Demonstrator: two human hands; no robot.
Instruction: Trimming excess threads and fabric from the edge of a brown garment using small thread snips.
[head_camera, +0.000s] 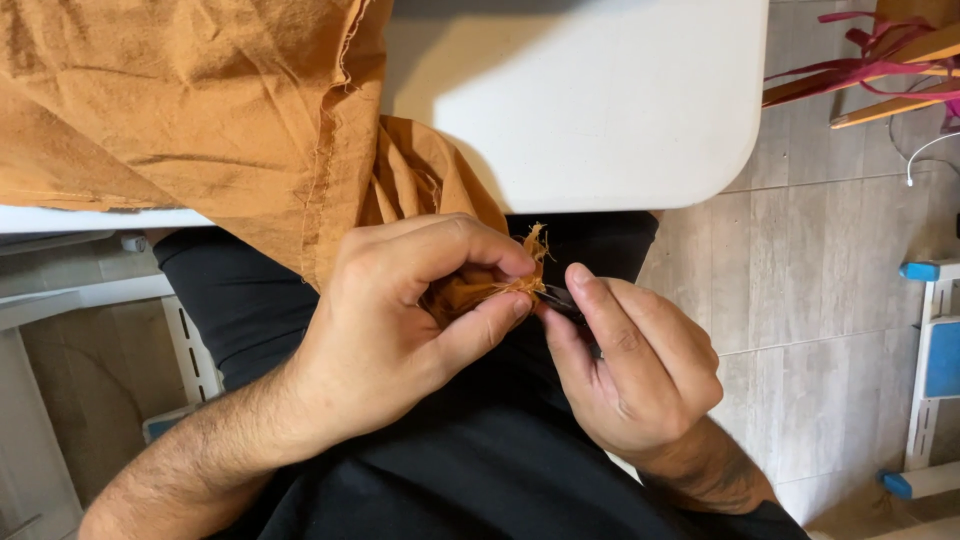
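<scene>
i see my left hand pinching the frayed edge of the orange cloth while my right hand clamps a small dark tool against it.

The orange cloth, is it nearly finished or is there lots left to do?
Hard to say how much is done. Most of the orange cloth lies on the white table. In hand: the left hand pinches a frayed edge while the right hand works a small dark tool at it. Left: loose threads show there, and a raw edge frays further up.
</scene>
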